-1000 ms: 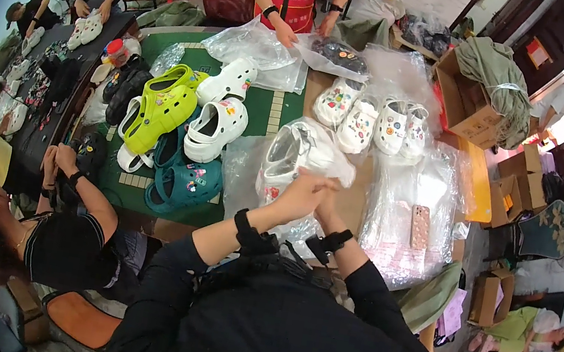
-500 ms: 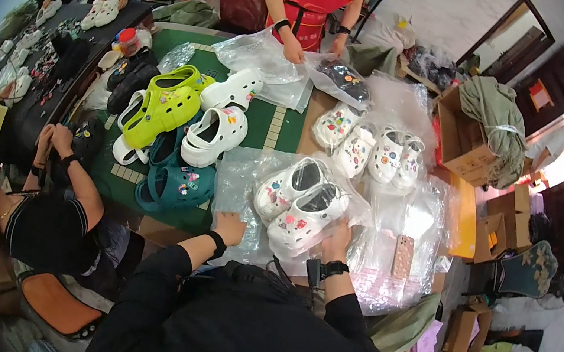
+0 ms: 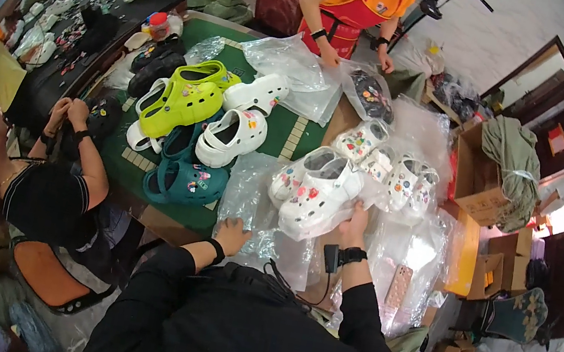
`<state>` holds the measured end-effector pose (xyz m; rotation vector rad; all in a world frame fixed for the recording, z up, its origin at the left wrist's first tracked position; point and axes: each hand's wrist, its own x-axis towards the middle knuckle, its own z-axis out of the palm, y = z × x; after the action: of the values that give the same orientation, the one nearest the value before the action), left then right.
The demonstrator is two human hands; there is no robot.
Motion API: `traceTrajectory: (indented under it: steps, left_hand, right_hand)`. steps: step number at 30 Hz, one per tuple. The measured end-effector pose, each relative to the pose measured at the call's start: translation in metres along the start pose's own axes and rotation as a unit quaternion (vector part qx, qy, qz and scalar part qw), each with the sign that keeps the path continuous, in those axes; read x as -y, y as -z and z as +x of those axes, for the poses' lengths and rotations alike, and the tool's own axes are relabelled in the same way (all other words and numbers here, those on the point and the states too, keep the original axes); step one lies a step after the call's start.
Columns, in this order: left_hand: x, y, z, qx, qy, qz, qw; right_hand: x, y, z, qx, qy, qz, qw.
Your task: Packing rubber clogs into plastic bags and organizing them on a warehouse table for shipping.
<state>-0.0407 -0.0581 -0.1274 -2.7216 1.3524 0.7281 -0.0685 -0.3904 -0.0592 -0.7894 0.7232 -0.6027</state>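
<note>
The right hand [image 3: 356, 215] grips the heel end of a pair of white clogs [image 3: 315, 189] inside a clear bag [image 3: 264, 237] near the bench's [image 3: 270, 136] near edge. The left hand [image 3: 235, 234] lies open, pressing the bag flat. Hold the film taut while seating the pair squarely.

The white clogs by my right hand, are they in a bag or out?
In: the white clogs lie inside a clear plastic bag.
</note>
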Motion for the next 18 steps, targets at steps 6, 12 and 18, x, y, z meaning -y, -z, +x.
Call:
traceTrajectory:
  steps: [6, 12, 18]
  left_hand:
    - [0.0, -0.005, -0.006, -0.007, 0.025, 0.002, 1.0]
    - [0.0, -0.007, -0.009, -0.053, 0.014, -0.039, 0.998]
    - [0.0, -0.012, -0.012, -0.085, -0.004, -0.027, 0.996]
  right_hand:
    - [0.024, -0.071, 0.061, 0.05, -0.034, 0.027, 0.998]
    - [0.038, -0.09, 0.147, 0.081, 0.084, -0.089, 0.989]
    - [0.03, -0.11, 0.144, -0.011, 0.037, -0.207, 0.978]
